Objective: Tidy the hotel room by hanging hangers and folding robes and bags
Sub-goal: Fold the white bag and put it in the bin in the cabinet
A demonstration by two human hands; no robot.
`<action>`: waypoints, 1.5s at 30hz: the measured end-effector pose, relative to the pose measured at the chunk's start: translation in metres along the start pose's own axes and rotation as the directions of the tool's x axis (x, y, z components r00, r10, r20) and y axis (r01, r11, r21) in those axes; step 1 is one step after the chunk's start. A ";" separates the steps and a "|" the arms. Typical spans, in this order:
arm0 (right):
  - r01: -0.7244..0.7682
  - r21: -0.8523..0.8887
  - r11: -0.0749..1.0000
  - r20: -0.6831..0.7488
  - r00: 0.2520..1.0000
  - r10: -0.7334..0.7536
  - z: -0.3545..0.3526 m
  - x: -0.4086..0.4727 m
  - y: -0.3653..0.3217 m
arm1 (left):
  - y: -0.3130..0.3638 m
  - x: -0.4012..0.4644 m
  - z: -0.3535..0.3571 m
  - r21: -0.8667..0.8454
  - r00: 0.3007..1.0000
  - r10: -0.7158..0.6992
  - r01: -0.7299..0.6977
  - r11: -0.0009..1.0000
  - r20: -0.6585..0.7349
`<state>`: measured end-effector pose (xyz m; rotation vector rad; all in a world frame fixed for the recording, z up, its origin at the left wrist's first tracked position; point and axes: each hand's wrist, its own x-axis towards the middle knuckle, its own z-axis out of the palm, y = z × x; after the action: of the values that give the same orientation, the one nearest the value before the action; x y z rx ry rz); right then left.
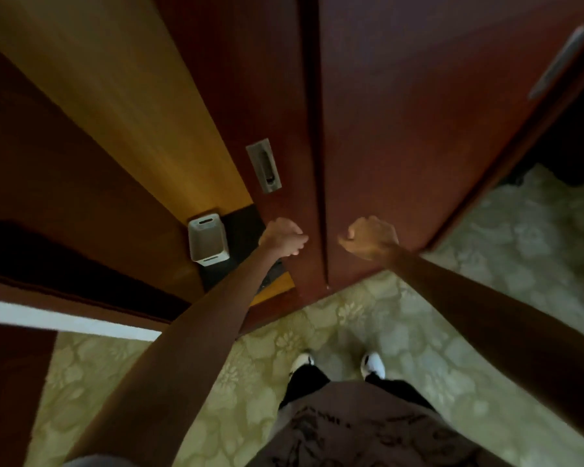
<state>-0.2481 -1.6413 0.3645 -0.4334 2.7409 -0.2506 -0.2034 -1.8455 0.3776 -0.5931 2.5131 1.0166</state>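
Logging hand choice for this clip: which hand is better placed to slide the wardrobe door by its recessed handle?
Left, probably. The left hand sits just below the recessed handle on the same door panel; the right hand rests on the neighbouring panel.

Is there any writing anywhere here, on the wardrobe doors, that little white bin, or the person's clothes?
None that can be read.
Sliding doors and recessed handle: no text.
White bin: blank, only slots.
Patterned garment at the bottom: dark marks, too blurred to tell whether they are letters.

Dark red-brown wardrobe doors [402, 129], floral carpet [351, 318] — dim light
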 end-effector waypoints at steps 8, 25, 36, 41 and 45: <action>-0.511 0.338 0.790 0.160 0.859 0.487 0.084 -0.107 0.058 | 0.023 0.010 0.119 0.233 0.833 0.250 -0.404 0.885 0.493; -0.623 0.657 -0.425 0.562 0.029 0.827 0.290 -0.506 0.073 | 0.060 -0.268 0.459 0.084 0.071 -0.063 -0.967 0.240 0.995; -0.096 0.694 -0.714 0.699 -0.150 0.699 0.348 -0.598 0.071 | 0.102 -0.369 0.562 0.059 0.020 -0.130 -0.951 0.302 0.991; -0.036 0.747 -0.663 0.657 -0.110 0.746 0.348 -0.637 0.153 | 0.141 -0.379 0.614 0.118 0.102 -0.069 -0.945 0.305 0.992; -0.082 0.779 -0.621 0.618 -0.060 0.784 0.353 -0.686 0.240 | 0.165 -0.391 0.667 0.180 0.167 -0.066 -0.929 0.324 0.984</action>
<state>0.4293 -1.2328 0.2011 2.4026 1.3636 -1.7796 0.1591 -1.1640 0.2074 1.0975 1.6136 -0.0311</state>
